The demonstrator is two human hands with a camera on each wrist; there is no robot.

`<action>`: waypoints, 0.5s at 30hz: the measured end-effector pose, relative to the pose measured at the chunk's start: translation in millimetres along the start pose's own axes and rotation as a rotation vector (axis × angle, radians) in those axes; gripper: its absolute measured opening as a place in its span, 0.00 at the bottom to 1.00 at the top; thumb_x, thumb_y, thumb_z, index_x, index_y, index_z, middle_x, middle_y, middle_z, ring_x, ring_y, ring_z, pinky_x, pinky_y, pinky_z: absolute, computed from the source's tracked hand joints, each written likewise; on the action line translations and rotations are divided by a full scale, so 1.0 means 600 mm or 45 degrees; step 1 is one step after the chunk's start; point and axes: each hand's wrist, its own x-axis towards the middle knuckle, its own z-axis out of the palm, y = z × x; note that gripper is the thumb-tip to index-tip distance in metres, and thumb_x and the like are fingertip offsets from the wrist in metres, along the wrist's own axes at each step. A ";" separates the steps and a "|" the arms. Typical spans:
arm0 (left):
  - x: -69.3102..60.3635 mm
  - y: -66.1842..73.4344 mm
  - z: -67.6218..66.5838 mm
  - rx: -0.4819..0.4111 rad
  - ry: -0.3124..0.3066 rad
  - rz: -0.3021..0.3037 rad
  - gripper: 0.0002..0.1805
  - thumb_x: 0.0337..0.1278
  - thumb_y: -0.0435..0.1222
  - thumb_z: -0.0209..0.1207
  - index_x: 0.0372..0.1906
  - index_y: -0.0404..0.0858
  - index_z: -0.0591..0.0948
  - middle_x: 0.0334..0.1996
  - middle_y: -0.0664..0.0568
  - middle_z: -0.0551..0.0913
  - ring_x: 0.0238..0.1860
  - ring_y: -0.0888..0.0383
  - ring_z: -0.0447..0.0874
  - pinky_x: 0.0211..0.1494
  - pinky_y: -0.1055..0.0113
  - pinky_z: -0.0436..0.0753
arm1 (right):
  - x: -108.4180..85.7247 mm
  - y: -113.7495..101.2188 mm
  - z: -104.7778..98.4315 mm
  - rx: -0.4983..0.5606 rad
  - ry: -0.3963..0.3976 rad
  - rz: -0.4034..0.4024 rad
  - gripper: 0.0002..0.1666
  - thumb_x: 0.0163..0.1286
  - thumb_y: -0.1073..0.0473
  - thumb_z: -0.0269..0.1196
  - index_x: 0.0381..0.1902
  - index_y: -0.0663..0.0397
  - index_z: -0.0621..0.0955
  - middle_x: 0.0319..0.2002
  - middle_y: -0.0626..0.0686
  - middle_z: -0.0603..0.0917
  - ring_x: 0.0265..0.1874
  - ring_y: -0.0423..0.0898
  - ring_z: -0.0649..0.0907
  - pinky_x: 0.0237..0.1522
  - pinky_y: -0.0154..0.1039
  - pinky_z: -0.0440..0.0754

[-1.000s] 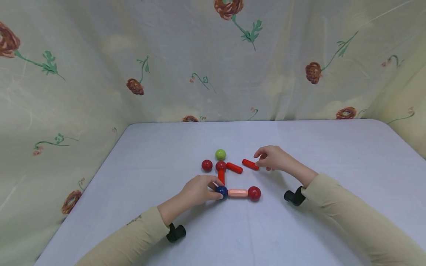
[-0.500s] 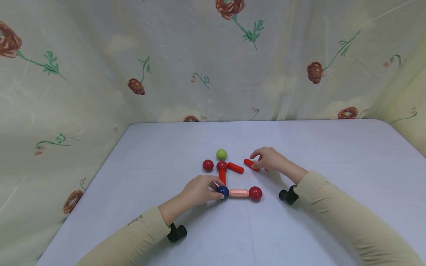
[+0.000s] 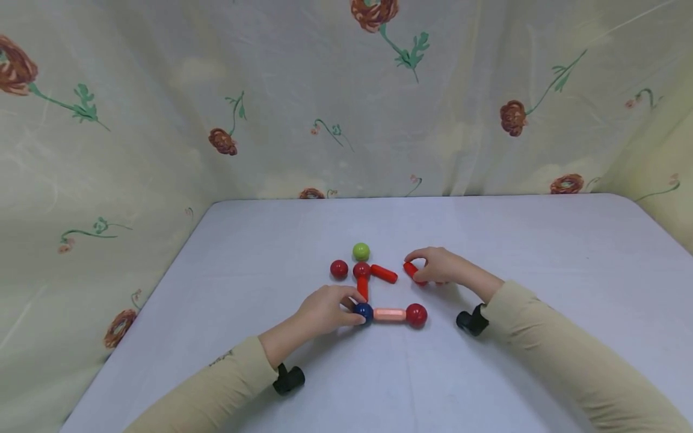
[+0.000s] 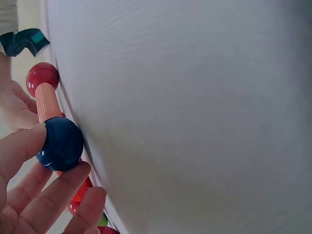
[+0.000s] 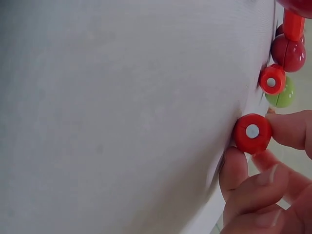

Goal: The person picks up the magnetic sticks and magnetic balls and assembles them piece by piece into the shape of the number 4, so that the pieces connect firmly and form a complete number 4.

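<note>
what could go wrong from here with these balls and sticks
The short red stick could slip or twist, since the right hand seems to hold it only by the fingertips.
If the left hand shifts the glossy dark blue ball, the ridged pink stick against it would probably move too.
The leftmost glossy dark red ball touches no stick, so a nudge might roll it.

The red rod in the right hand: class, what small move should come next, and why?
Probably the right hand should bring the red rod to the red ball joined to the pink rod. The right hand pinches the red rod, the left hand holds the blue ball at the pink rod's other end, and in the head view only the pink rod meets that red ball.
</note>
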 end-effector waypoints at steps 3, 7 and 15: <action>0.000 0.000 0.000 0.000 -0.002 0.002 0.15 0.46 0.39 0.67 0.43 0.44 0.81 0.35 0.53 0.84 0.35 0.59 0.77 0.31 0.71 0.75 | -0.004 0.002 0.001 0.011 0.003 0.012 0.28 0.60 0.59 0.60 0.59 0.54 0.70 0.39 0.57 0.75 0.18 0.44 0.71 0.21 0.30 0.71; -0.002 0.002 -0.001 0.001 0.000 0.002 0.15 0.46 0.39 0.67 0.43 0.44 0.81 0.34 0.53 0.84 0.34 0.59 0.77 0.30 0.71 0.75 | -0.007 0.004 0.001 0.031 0.017 0.030 0.26 0.60 0.58 0.61 0.56 0.56 0.70 0.39 0.57 0.74 0.18 0.44 0.72 0.22 0.31 0.72; -0.002 0.002 -0.002 -0.003 0.005 -0.002 0.15 0.46 0.40 0.67 0.43 0.45 0.81 0.35 0.53 0.83 0.34 0.59 0.77 0.30 0.72 0.75 | -0.016 0.005 0.005 0.136 0.025 0.072 0.26 0.59 0.58 0.61 0.54 0.56 0.68 0.35 0.56 0.75 0.16 0.43 0.69 0.20 0.31 0.69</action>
